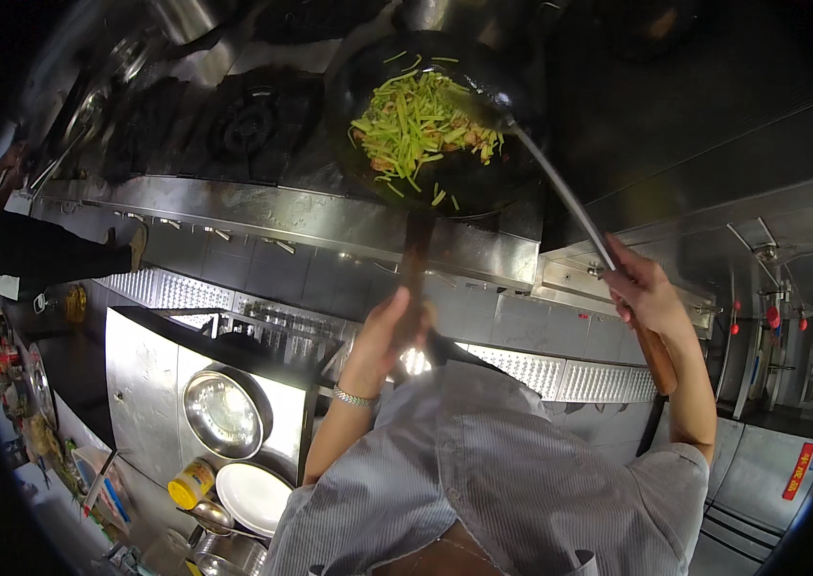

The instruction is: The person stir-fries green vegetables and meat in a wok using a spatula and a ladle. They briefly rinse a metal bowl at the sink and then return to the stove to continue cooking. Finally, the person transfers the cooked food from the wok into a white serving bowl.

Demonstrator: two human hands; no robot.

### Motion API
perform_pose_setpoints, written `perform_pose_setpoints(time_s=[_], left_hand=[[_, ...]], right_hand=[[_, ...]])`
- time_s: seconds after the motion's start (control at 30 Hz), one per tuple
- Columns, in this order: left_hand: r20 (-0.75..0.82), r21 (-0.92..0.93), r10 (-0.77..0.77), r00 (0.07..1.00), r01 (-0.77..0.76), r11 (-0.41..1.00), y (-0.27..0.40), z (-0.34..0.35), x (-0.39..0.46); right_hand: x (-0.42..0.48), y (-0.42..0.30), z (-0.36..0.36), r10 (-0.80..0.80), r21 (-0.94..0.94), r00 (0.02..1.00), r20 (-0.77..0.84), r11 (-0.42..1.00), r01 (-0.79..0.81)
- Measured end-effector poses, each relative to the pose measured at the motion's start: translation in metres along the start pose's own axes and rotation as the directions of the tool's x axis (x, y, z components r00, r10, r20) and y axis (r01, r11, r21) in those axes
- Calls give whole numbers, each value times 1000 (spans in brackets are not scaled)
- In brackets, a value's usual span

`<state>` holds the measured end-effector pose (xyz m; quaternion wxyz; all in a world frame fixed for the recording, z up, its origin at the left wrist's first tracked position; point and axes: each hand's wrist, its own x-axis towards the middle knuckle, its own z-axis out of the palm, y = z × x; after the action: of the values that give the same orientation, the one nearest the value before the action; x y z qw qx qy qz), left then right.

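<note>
My left hand (386, 335) is closed round the wooden handle (417, 252) of a dark wok (377, 180), which sits over the stove. In the wok lie green vegetable strips (417, 126) mixed with browned pieces that look like meat. My right hand (640, 284) grips a long metal cooking utensil (568, 191) with a wooden handle end (655, 356). The utensil's shaft slants down into the right side of the wok, among the food; its head is blurred and partly hidden there, so its shape is unclear.
Left of the wok is a stove burner (244, 128). A steel edge (291, 209) runs along the stove front. Behind me stands a steel counter (140, 381) with a metal bowl (225, 414), a white oval plate (253, 497) and a yellow-lidded jar (191, 484). Another person's dark-clad leg (53, 245) shows at far left.
</note>
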<state>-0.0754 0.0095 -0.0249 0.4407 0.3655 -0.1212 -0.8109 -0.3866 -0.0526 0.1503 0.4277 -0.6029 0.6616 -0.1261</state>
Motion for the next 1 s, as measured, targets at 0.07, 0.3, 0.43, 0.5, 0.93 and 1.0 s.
perform_pose_setpoints(time_s=[0.07,0.3,0.43,0.5,0.93,1.0], left_hand=[[-27,-50,-40,999,38,998,1,0,-1],[-280,-156,19,960,-65,986,-18,-44,10],[-368,-89,8,930,-44,995,-46,-136,38],[-415,-34,28,910,-47,998,-49,-156,53],[-395,-26,85,915,-104,994,-28,-137,100],[-434,48,151,888,-144,988,-29,-105,80]], right_hand=[[8,5,0,57,306,997,-57,951,-37],[55,0,42,322,777,942,94,568,-272],[32,11,44,141,440,990,-20,890,-118],[23,14,43,56,327,996,-64,945,-32],[-40,-23,-27,-153,-611,975,159,761,219],[-28,-15,-19,-162,-673,959,234,685,280]])
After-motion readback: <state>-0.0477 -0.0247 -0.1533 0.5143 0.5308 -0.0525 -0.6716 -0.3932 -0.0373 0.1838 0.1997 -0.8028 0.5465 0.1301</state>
